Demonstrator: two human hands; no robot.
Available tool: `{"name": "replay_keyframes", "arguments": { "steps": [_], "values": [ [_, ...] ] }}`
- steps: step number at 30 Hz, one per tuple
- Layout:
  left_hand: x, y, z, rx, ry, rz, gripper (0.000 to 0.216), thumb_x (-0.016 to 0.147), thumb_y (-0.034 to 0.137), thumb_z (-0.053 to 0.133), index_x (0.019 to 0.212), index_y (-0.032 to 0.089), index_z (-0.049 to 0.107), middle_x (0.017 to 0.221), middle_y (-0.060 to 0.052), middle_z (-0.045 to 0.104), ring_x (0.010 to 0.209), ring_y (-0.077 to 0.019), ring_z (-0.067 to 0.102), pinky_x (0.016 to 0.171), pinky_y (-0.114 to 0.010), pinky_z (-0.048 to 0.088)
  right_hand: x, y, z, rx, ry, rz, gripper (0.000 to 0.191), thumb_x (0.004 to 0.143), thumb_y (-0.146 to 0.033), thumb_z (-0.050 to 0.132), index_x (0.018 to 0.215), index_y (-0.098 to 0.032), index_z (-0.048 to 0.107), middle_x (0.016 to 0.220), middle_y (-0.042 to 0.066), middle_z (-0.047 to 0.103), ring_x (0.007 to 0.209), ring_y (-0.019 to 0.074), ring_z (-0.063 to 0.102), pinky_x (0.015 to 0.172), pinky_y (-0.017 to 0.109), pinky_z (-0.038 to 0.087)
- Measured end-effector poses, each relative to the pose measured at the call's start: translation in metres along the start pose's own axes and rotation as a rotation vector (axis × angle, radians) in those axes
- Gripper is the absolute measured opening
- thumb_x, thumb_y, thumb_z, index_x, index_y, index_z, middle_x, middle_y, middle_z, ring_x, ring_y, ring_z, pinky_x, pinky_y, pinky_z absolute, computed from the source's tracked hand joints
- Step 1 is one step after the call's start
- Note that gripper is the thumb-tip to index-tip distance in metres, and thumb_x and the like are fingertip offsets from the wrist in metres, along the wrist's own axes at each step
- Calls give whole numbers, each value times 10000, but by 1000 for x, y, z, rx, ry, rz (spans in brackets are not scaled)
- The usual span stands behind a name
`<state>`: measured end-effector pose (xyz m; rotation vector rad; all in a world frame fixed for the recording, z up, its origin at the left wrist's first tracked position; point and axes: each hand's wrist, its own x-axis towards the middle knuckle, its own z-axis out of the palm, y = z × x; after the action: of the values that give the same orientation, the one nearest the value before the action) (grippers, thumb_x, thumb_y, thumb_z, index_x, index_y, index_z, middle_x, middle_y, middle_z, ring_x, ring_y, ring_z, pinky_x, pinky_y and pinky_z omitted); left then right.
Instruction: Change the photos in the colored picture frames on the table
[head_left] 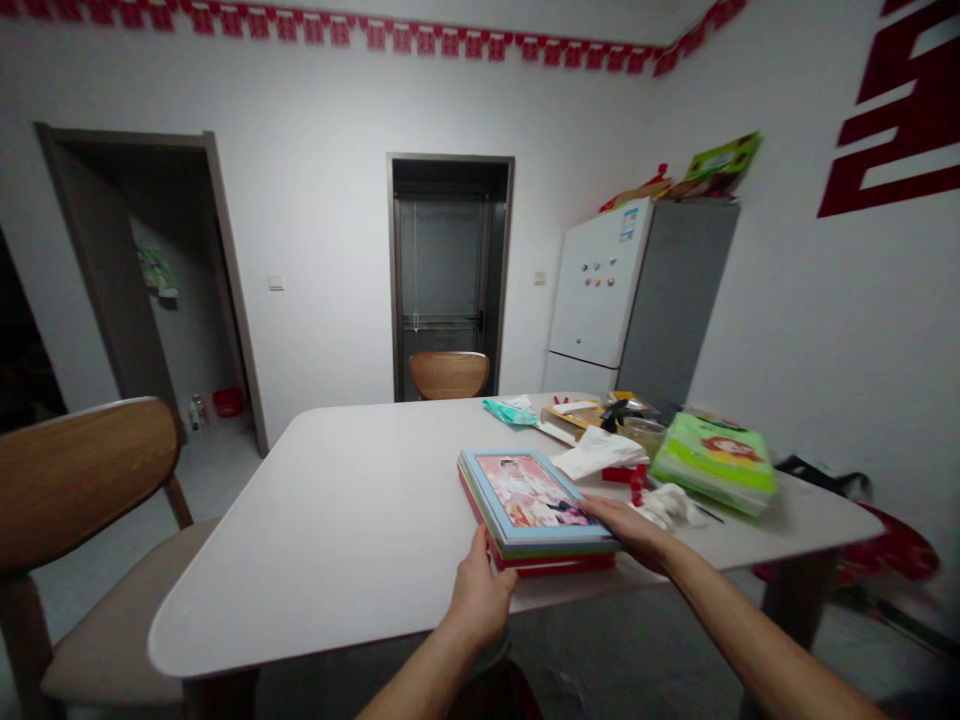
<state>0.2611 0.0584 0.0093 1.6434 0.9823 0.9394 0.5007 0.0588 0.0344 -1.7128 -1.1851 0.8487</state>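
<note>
My left hand (480, 590) was cupped round the near left corner of a stack of frames (551, 558), its grip partly closed, thumb along the front face and fingers against the left side. My right hand (626, 525) lay at the opposite side, fingers spread over the right rim of the topmost, light-blue frame (551, 535); I could not see its thumb, so I could not tell how far that grip had closed. The stack stood level near the near edge of the white counter (337, 500), green and red layers showing under the blue, a pink picture facing up. Just beyond my right hand I had white crumpled material (667, 505), and behind the stack a sheet of white paper (600, 455) lying partly over a red box (622, 474). A bright green packet (716, 460) sat to the right, and a teal packet (511, 411) farther back. One wooden chair (450, 375) showed past the far edge, another chair (82, 480) on the left. Farther out I saw a fridge (596, 290) by the right wall and red bunting (405, 38) high along the back wall.
</note>
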Motion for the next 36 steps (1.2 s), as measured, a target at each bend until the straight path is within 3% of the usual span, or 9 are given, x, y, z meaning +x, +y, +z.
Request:
{"name": "replay_keyframes", "arguments": {
  "steps": [5, 14, 19, 23, 27, 30, 32, 33, 36],
  "values": [
    [-3, -10, -30, 57, 102, -24, 571, 618, 65, 504, 1167, 175, 393, 1090, -46, 583, 988, -155, 535, 848, -230, 391, -15, -9, 45, 56, -79, -86, 408, 674, -388, 474, 982, -147, 592, 934, 59, 641, 763, 172, 581, 637, 240, 420],
    [-1, -28, -148, 158, 358, -69, 398, 667, 115, 494, 1061, 164, 469, 1042, -61, 606, 976, -172, 544, 845, -265, 391, 23, -73, 186, 1, -89, -243, 341, 696, -307, 431, 929, -129, 607, 850, 45, 655, 728, 159, 574, 586, 212, 409],
    [4, -36, -190, 133, 463, -89, 360, 659, 121, 513, 1015, 175, 498, 993, -48, 627, 946, -175, 561, 836, -274, 399, 40, -99, 235, -30, -80, -270, 296, 689, -303, 458, 890, -161, 623, 817, 22, 657, 733, 158, 572, 609, 213, 406],
    [5, -45, -200, 57, 522, -101, 360, 635, 114, 543, 990, 171, 518, 957, -47, 638, 931, -180, 566, 844, -282, 391, 48, -106, 247, -85, -36, -280, 315, 697, -310, 444, 906, -155, 620, 826, 42, 650, 754, 165, 569, 646, 227, 406],
    [0, -54, -206, -42, 587, -120, 383, 612, 94, 552, 990, 147, 519, 892, -59, 643, 878, -169, 582, 800, -264, 409, 51, -108, 239, -132, 94, -289, 462, 722, -326, 396, 1100, -86, 512, 950, 111, 596, 839, 186, 536, 731, 263, 387],
    [-7, -47, -212, -105, 657, -128, 454, 620, 114, 540, 1066, 78, 461, 726, -51, 621, 720, -166, 592, 699, -279, 433, 34, -118, 234, -82, 169, -373, 533, 713, -284, 392, 1209, -90, 399, 803, 55, 578, 713, 148, 515, 684, 255, 388],
    [-12, -28, -212, -144, 680, -89, 515, 644, 151, 521, 1133, 50, 395, 602, 6, 560, 592, -138, 554, 619, -268, 424, 9, -134, 234, 95, 67, -481, 575, 676, -236, 426, 1235, -116, 363, 581, -34, 484, 532, 103, 442, 550, 226, 374],
    [-16, -13, -211, -166, 669, -49, 544, 651, 161, 512, 1166, 68, 365, 567, 37, 526, 548, -118, 527, 586, -249, 412, -6, -144, 235, 230, -62, -526, 614, 664, -216, 435, 1261, -133, 317, 514, -69, 417, 461, 83, 381, 482, 208, 342],
    [-29, 45, -198, -247, 577, 106, 649, 645, 144, 504, 1244, 225, 269, 553, 95, 468, 487, -61, 457, 530, -192, 365, -55, -178, 233, 632, -366, -623, 727, 660, -183, 452, 1310, -265, 138, 479, -109, 342, 390, 54, 266, 390, 175, 246]
  ]
}}
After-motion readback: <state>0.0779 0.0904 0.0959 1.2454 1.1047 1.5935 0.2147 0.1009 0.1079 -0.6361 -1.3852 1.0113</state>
